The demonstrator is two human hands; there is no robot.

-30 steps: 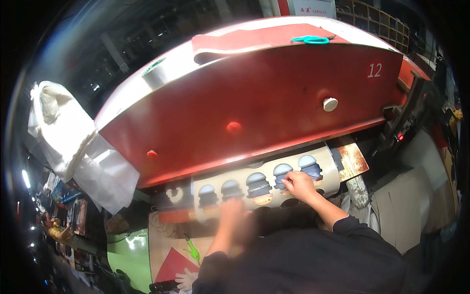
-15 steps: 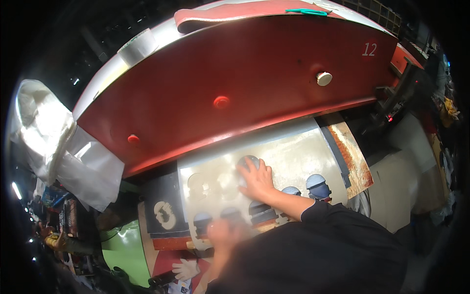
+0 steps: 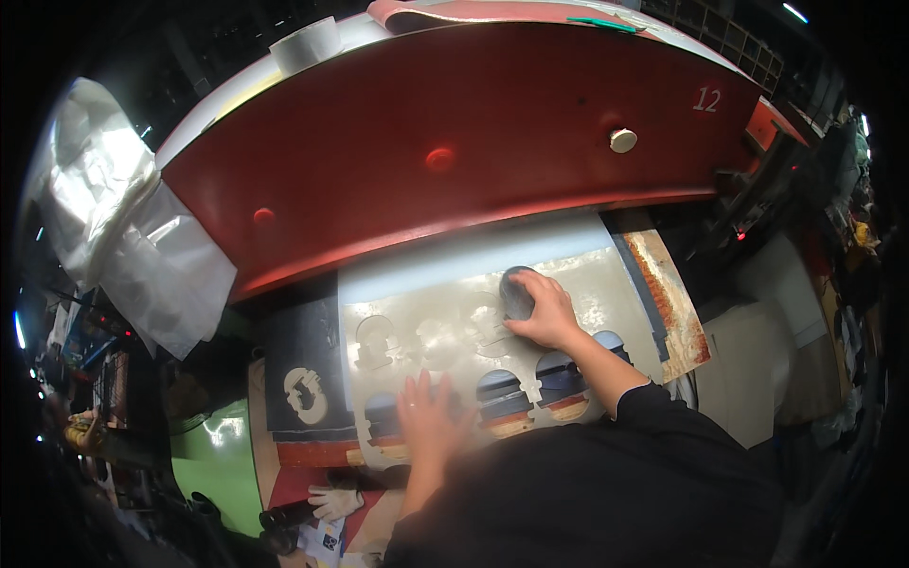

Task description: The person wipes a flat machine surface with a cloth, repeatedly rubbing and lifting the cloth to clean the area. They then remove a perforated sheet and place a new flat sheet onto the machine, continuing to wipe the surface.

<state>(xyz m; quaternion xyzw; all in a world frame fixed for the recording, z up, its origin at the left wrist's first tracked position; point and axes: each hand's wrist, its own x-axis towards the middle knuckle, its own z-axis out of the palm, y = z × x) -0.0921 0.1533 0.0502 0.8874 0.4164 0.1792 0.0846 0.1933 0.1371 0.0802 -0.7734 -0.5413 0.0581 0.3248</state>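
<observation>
A pale grey-beige sheet (image 3: pixel 454 317) lies below the red beam, with round-topped cut-outs along its near side and fainter cut outlines farther back. My right hand (image 3: pixel 544 308) grips a dark, round-ended cutting die (image 3: pixel 516 295) that stands on the sheet, right of the middle. The die's lower part is partly hidden by my fingers. Over the near edge of the sheet, beside the left cut-outs, my left hand (image 3: pixel 433 417) is blurred. Its fingers look spread, with nothing seen in them. A cut ring-shaped piece (image 3: pixel 306 396) rests on the dark board at the left.
The wide red press beam (image 3: pixel 511 123) spans the back, with scissors (image 3: pixel 606 25) on top. Clear plastic film (image 3: pixel 189 284) hangs at its left. A worn wooden board (image 3: pixel 672 312) shows at the right. A white glove (image 3: pixel 336 502) lies at lower left near a green surface (image 3: pixel 218 464).
My right hand and the die have moved right across the sheet. The sheet has slid toward me, baring a white strip behind it. My left hand has shifted and its fingers have spread.
</observation>
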